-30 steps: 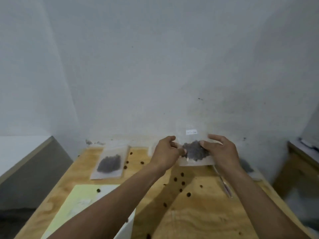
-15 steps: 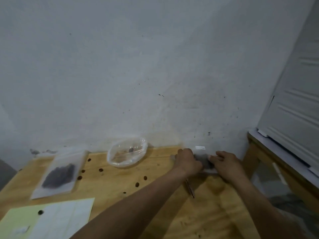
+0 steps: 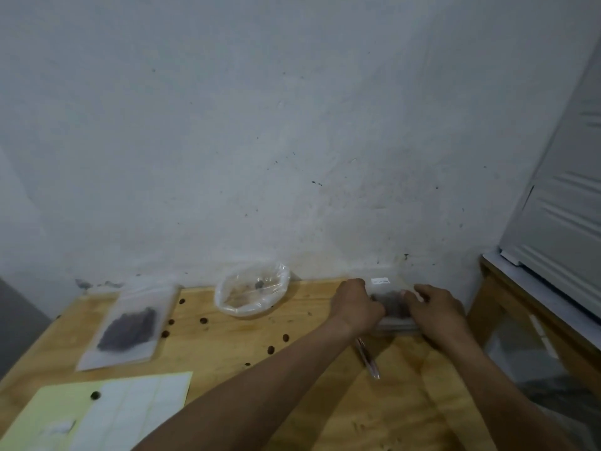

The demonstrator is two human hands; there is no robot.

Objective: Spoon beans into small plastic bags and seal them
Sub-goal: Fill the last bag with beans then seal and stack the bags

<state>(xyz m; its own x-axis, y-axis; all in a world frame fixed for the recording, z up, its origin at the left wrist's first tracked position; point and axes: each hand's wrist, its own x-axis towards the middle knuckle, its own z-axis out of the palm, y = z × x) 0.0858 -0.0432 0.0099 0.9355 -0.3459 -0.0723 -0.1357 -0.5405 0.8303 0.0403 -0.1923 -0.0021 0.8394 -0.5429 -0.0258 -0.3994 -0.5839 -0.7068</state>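
Sealing or setting-down step, by the look of it. Filled bag [image 3: 390, 304] down at the table's [image 3: 325, 385] far right edge against the wall, gripped at each side by left hand [image 3: 356, 304] and right hand [image 3: 434, 307], fingers curled on it. Seal strip too blurred to judge, possibly closed. Next: letting go, then taking 1 fresh bag. 1 more filled bag [image 3: 128, 325] far left; near-empty bowl [image 3: 252, 292] between; spoon [image 3: 367, 358] under left wrist.

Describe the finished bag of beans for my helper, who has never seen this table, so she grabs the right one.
On the wooden table, look to its far left by the wall. The flat bag of beans lies there alone, untouched, unlike the one under both hands.
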